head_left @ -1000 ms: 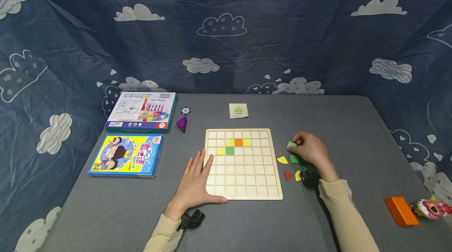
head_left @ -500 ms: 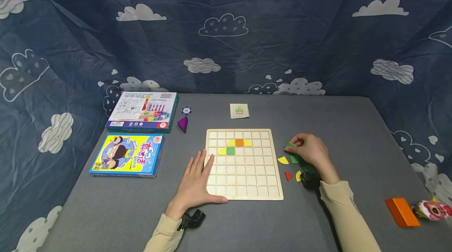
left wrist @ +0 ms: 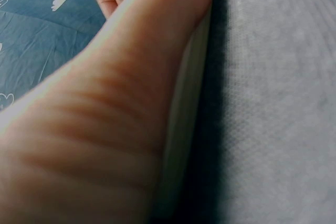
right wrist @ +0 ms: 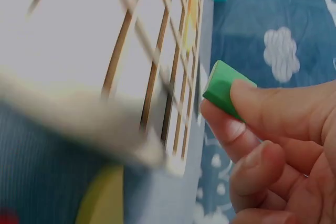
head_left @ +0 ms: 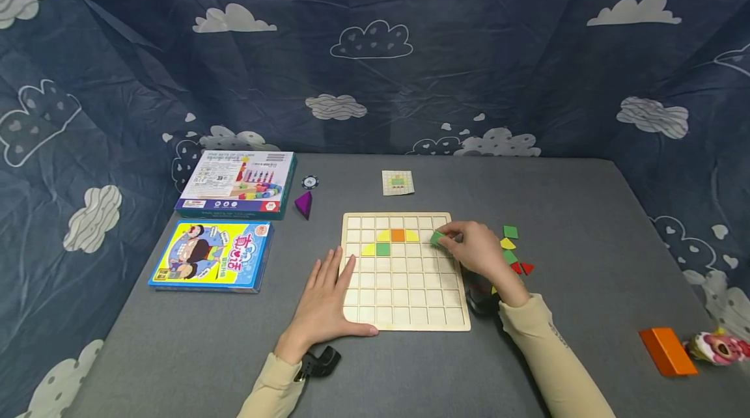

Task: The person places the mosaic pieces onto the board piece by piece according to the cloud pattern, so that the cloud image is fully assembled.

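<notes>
Green square tile [head_left: 437, 237]: small, flat, matte, blunt-edged; pinched between thumb and fingertips of the right hand [head_left: 477, 254], held over the upper right cells of the wooden grid board [head_left: 404, 314].
Board: pale wood, square, thin raised dividers; holds yellow quarter-circle pieces, one orange square, one green square.
Left hand [head_left: 325, 304]: flat, fingers straight, pressing the board's lower left corner.
Table [head_left: 176, 353]: grey, finely textured cloth.
</notes>
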`<state>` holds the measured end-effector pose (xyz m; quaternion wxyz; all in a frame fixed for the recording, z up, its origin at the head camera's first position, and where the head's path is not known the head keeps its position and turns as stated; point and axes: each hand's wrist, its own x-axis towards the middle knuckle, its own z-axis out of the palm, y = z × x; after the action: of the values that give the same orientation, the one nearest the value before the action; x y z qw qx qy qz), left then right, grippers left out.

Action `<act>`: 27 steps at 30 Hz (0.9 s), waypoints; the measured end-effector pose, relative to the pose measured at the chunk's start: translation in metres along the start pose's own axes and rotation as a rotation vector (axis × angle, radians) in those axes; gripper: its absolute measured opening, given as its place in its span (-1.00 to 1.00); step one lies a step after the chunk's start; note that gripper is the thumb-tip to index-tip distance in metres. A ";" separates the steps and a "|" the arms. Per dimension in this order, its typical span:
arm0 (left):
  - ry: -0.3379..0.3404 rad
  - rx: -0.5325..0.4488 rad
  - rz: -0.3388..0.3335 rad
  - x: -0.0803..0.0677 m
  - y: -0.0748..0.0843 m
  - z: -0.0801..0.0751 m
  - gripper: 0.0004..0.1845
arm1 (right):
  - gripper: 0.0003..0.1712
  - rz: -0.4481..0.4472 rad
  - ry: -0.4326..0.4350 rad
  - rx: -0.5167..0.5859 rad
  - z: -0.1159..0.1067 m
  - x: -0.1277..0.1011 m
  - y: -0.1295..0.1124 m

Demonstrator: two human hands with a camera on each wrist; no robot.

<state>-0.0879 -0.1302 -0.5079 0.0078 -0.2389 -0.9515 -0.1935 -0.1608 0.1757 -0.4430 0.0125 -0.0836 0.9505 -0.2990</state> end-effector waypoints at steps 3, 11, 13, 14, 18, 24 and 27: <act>-0.001 0.003 -0.002 0.000 0.000 0.000 0.41 | -0.78 -0.016 -0.024 0.009 0.008 0.003 -0.011; -0.004 0.003 -0.009 0.001 0.000 0.001 0.41 | -0.91 -0.047 -0.043 0.076 0.025 0.011 -0.031; -0.006 0.004 -0.011 0.001 0.000 0.001 0.41 | -0.92 -0.042 -0.051 0.086 0.028 0.013 -0.034; -0.007 0.005 -0.011 0.001 0.000 0.001 0.41 | -0.92 -0.039 -0.054 0.088 0.029 0.014 -0.035; -0.008 0.006 -0.010 0.001 0.000 0.001 0.41 | -0.92 -0.032 -0.069 0.092 0.033 0.017 -0.038; -0.007 0.009 -0.014 0.000 0.000 0.000 0.41 | -0.93 -0.052 -0.087 0.091 0.037 0.019 -0.041; -0.010 0.010 -0.015 0.000 0.000 0.000 0.41 | -0.94 -0.047 -0.091 0.088 0.039 0.020 -0.041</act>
<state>-0.0878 -0.1299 -0.5076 0.0028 -0.2329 -0.9542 -0.1877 -0.1711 0.1170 -0.4511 0.0523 -0.1189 0.9326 -0.3368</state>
